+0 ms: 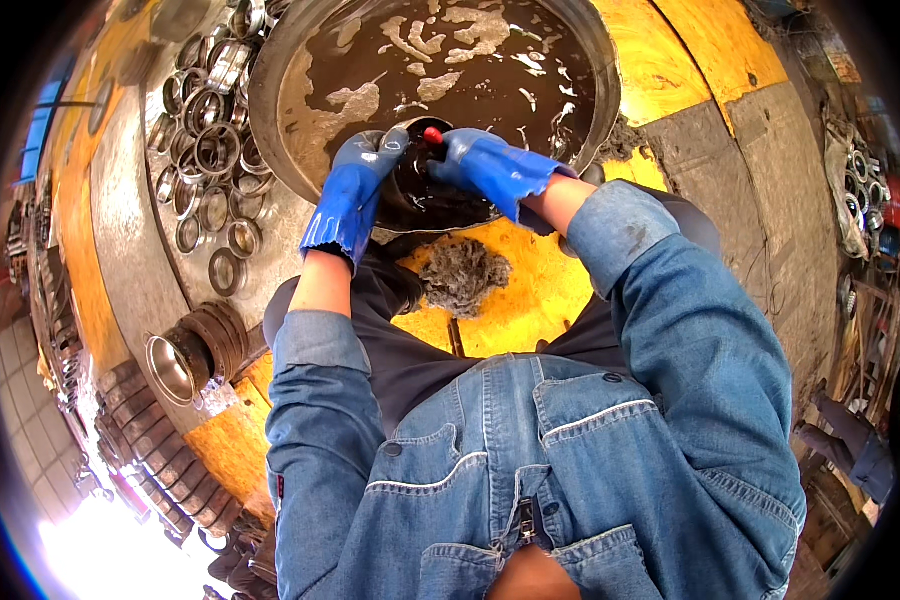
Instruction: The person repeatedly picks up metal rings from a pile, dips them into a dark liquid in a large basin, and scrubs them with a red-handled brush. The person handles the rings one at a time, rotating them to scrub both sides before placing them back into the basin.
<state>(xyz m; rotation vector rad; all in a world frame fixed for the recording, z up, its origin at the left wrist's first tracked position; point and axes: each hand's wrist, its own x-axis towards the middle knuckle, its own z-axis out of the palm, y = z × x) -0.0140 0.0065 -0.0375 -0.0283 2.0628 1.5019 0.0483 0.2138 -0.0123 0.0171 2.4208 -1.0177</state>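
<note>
A wide round metal basin holds dark brown liquid with patches of foam on its surface. Over its near edge, my left hand, in a blue rubber glove, is closed on the left side of a dark, wet metal ring. My right hand, gloved the same way, is closed at the ring's right side around a tool with a red handle. The tool's working end is hidden, so its kind does not show. Both hands are close together, with the ring between them.
Left of the basin lies a pile of metal rings on a grey sheet. Nearer stands a larger metal cylinder on its side. A matted grey rag lies between my knees on yellow flooring. More rings sit at the far right.
</note>
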